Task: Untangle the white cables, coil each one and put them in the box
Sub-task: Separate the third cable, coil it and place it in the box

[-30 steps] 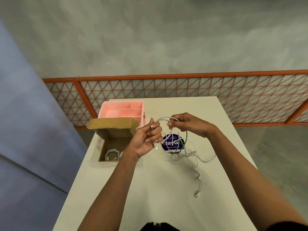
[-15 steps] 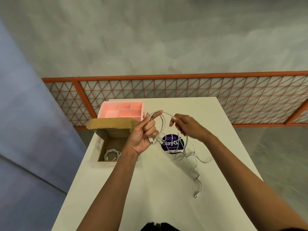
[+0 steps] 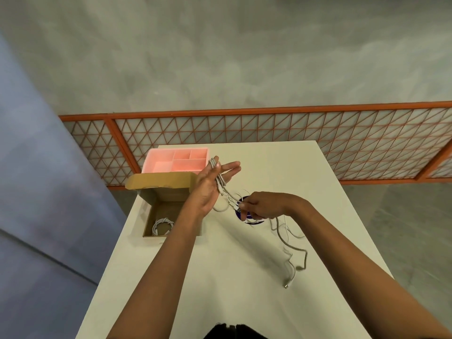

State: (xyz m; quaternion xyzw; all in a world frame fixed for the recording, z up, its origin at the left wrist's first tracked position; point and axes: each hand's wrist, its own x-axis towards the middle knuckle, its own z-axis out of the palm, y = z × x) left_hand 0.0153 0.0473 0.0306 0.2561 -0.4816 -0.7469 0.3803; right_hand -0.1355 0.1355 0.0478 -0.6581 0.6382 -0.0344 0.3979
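Note:
My left hand (image 3: 212,184) is raised above the table with its fingers straight, and loops of a white cable (image 3: 221,184) hang over them. My right hand (image 3: 261,206) pinches the same cable lower down, near the loops' bottom end. The cable's loose tail (image 3: 292,250) trails from my right hand across the table to a plug near the right edge. The open cardboard box (image 3: 149,221) stands at the table's left edge, and a coiled white cable (image 3: 162,226) lies inside it.
A pink compartment tray (image 3: 156,165) sits behind the box at the far left of the white table (image 3: 244,277). A round dark sticker (image 3: 249,220) lies under my right hand. An orange lattice barrier (image 3: 293,133) runs behind the table.
My left hand has opened from a curled grip to straight fingers with the loops draped on them. My right hand has dropped from the top of the loop towards the table.

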